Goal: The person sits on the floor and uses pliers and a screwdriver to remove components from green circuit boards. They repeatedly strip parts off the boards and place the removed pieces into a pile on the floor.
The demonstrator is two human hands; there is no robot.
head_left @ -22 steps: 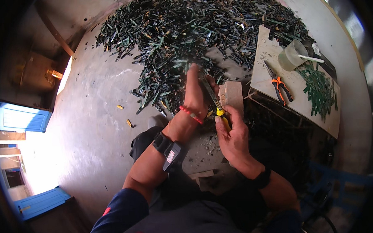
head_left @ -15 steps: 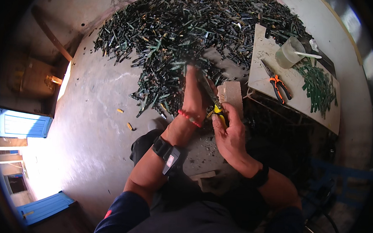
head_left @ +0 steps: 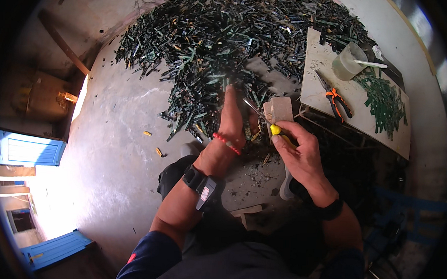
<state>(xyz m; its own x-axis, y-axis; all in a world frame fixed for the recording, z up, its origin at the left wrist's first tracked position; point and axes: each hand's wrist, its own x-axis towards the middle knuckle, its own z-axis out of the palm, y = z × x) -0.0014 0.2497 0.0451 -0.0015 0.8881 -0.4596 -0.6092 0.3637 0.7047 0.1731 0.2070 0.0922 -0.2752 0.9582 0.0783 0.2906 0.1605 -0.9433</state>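
My right hand [head_left: 303, 150] is closed around the yellow handle of a screwdriver [head_left: 275, 129]. Its thin metal shaft slants up and left, the tip beside my left hand [head_left: 231, 112]. That hand reaches down at the near edge of a large heap of dark green and black strips [head_left: 197, 63]. Its thumb points away from me. The other fingers are mostly hidden, so whether they grip a strip cannot be made out. A pale brick-like block [head_left: 280, 109] lies just beyond the screwdriver. Small crumbs [head_left: 257, 176] are scattered on the floor between my forearms.
On the right, a low board [head_left: 315, 93] carries orange-handled pliers [head_left: 333, 97], a translucent cup [head_left: 344, 65] with a white-handled tool, and a pile of green strips [head_left: 382, 104]. Two small yellowish pieces [head_left: 158, 151] lie on the left floor. A blue door panel [head_left: 28, 148] stands far left.
My right hand has drawn back to the right with the screwdriver, and its shaft has come away from my left hand. The left hand has stayed nearly in place.
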